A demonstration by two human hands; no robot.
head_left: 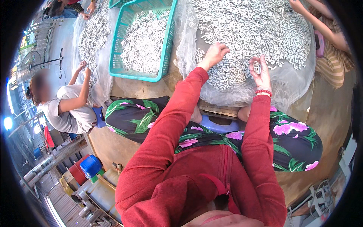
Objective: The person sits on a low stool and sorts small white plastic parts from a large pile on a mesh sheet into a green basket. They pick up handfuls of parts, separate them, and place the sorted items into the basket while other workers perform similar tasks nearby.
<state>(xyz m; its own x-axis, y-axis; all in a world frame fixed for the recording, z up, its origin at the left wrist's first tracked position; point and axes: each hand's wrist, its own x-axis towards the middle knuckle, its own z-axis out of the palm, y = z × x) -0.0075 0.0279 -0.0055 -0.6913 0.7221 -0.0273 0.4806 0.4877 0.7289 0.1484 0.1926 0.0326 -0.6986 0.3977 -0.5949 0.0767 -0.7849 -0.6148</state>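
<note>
**Sorting small white pieces from the heap**

Your red sleeves point(189, 151) and flowered trousers point(287, 140) fill the near view; you sit cross-legged at the near edge of a clear plastic sheet point(298, 94) heaped with small white moulded pieces point(257, 30). Your right hand point(261, 72) is raised just above that edge, fingers pinched together on one small white piece point(257, 68). Your left hand point(214, 55) lies palm down on the pile, fingers spread a little, touching loose pieces but not visibly gripping any. You seem to be checking one piece while feeling for another; the next move calls for a light, single-piece pick. Beyond, left of the heap, stands a teal plastic basket point(117, 49) half full of similar pieces. Other people work at the sheet's far right and left.
</note>
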